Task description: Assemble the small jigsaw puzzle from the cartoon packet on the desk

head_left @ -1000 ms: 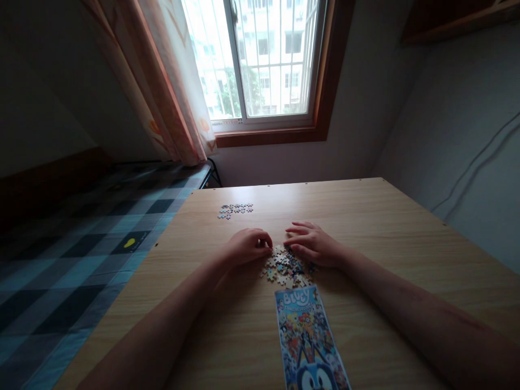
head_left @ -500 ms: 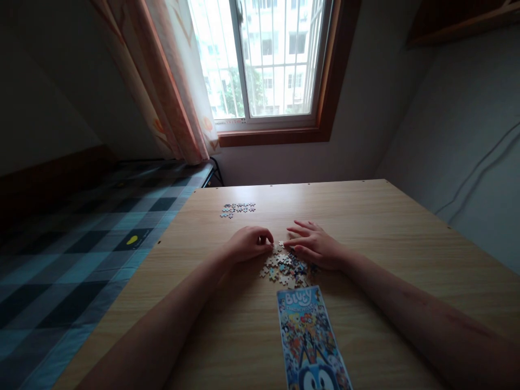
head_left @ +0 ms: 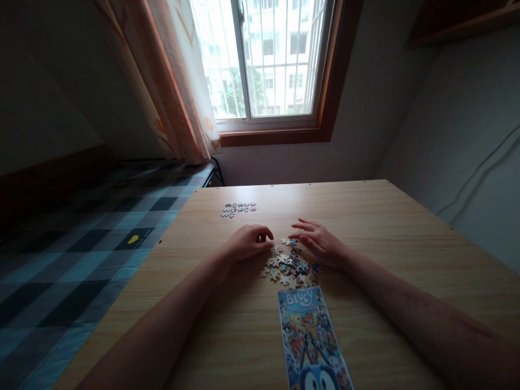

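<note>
A loose heap of jigsaw puzzle pieces [head_left: 287,264] lies mid-table, some pale side up, others coloured. At its upper left edge is my left hand [head_left: 251,241], fingers curled and their tips close to the thumb. Anything inside that curl is hidden. Across the heap, my right hand [head_left: 319,241] is open with its fingers stretched to the left, low over the table and close to the upper right pieces. A few pieces, one of them blue [head_left: 293,242], lie just in front of its fingertips.
A blue printed picture sheet lettered "BLUEY" [head_left: 311,336] lies below the heap. Farther back on the wooden table [head_left: 349,206], several puzzle pieces [head_left: 239,208] sit in rows. A checked bed [head_left: 101,238] adjoins the left side; a window [head_left: 280,65] is behind.
My right hand has lifted slightly and drawn back to the right, baring pieces at the top of the heap. My left hand has barely moved.
</note>
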`<state>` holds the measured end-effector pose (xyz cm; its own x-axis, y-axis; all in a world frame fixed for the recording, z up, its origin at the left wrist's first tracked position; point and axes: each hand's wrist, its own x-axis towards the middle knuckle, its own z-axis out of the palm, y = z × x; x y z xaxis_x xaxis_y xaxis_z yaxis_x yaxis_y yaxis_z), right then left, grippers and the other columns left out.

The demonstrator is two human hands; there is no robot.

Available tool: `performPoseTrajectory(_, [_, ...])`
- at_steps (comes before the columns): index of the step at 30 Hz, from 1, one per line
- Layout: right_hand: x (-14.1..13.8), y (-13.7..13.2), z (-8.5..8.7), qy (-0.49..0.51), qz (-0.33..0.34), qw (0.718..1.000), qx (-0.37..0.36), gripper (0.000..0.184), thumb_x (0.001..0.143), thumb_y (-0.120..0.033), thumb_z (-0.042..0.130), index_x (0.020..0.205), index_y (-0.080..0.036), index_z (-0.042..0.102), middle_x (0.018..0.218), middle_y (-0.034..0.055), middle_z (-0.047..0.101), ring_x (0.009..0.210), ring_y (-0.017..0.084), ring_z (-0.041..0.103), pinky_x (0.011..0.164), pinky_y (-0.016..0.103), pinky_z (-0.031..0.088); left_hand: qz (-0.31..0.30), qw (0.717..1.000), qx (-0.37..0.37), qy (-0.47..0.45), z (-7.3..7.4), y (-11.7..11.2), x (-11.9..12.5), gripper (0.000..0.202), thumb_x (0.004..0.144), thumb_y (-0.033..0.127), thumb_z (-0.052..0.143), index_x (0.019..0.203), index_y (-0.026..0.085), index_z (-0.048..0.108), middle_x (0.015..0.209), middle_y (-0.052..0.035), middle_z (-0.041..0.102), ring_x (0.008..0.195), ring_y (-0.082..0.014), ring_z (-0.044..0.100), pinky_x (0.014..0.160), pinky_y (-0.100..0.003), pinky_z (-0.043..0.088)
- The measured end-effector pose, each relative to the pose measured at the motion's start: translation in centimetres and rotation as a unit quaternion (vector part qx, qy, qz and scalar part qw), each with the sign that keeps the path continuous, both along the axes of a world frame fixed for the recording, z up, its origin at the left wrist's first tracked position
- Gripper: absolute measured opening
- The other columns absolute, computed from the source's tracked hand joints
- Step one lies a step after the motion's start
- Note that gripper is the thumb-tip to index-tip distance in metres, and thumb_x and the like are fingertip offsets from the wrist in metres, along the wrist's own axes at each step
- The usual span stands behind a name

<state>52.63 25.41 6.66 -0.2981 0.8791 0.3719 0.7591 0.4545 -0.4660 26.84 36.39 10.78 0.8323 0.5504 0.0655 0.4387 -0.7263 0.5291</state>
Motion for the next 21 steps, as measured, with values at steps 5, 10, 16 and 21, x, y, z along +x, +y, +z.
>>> performPoseTrajectory(5, [0.7,0.5,0.0,0.105,-0.011,0.994,-0.005,0.042,0.1,-0.05,0.042,0.122,-0.025,0.069,0.13,0.0087,0.064,0.136,0.029,0.046,0.114,0.056,0.035,-0.006,1.0,-0.004,0.005,0.1,0.0,0.1,0.025,0.085,0.042,0.063,0.097,0.022,0.072,0.078,-0.0006,0.067,0.069,-0.0139,0.058,0.064,-0.025,0.041])
performPoseTrajectory(10, [1.4,0.4,0.3,0.119,-0.005,0.992,-0.048,0.044,0.088,-0.043,0.066,0.129,-0.028,0.063,0.141,0.0066,0.056,0.146,0.032,0.032,0.117,0.059,0.028,-0.002,1.0,0.003,-0.004,-0.1,0.3,0.1,0.022,0.082,0.039,0.066,0.095,0.023,0.072,0.077,0.0003,0.066,0.068,-0.0134,0.056,0.064,-0.026,0.041])
performPoseTrajectory(16, [1.7,0.1,1.0,0.04,0.025,0.993,-0.11,0.065,0.083,-0.046,0.074,0.142,-0.035,0.051,0.153,0.0054,0.043,0.15,0.037,0.018,0.117,0.067,0.017,0.008,1.0,0.004,0.007,0.0,0.3,0.2,0.02,0.084,0.038,0.064,0.095,0.023,0.072,0.077,0.0004,0.066,0.068,-0.0135,0.057,0.064,-0.026,0.04])
performPoseTrajectory(21, [1.1,0.0,1.3,-0.016,0.014,0.992,-0.126,0.075,0.08,-0.052,0.074,0.148,-0.036,0.045,0.157,0.0067,0.037,0.15,0.04,0.013,0.116,0.072,0.008,0.005,1.0,0.006,0.006,0.2,0.1,0.2,0.023,0.088,0.041,0.06,0.097,0.023,0.071,0.075,0.0004,0.066,0.067,-0.0131,0.055,0.062,-0.025,0.039])
